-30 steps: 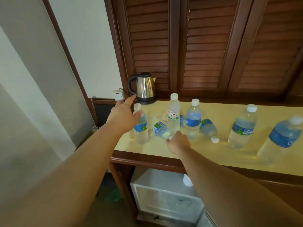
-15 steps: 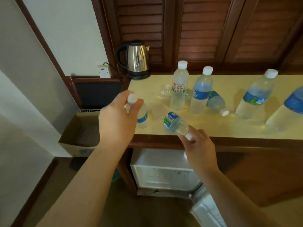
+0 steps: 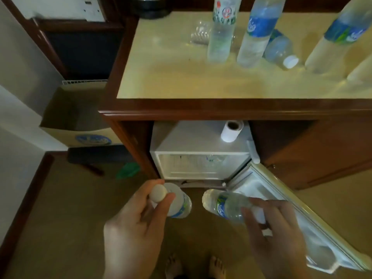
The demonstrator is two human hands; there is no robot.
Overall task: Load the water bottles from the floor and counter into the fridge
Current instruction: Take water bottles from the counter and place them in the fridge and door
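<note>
My left hand (image 3: 134, 224) grips a small water bottle (image 3: 179, 204) by its white cap, the bottle hanging upright. My right hand (image 3: 275, 232) holds a second small bottle (image 3: 225, 205) by its cap end, lying sideways with its base pointing left. Both are low, in front of the small white fridge (image 3: 199, 141) under the counter, whose door (image 3: 298, 216) stands open to the right. On the yellow counter (image 3: 173, 77) several more bottles stay: a green-labelled upright one (image 3: 221, 31), a blue-labelled upright one (image 3: 255, 35), one lying down (image 3: 279, 49) and another upright at the right (image 3: 334, 37).
A paper roll (image 3: 231, 130) lies on top of the fridge. A kettle base (image 3: 151, 7) stands at the counter's back left. An open cardboard box (image 3: 80, 121) sits on the floor left of the cabinet. My bare feet (image 3: 193, 266) show at the bottom.
Both hands lifted their bottles off the counter and came down in front of the open fridge. My view tipped downward, bringing the floor and fridge door into sight.
</note>
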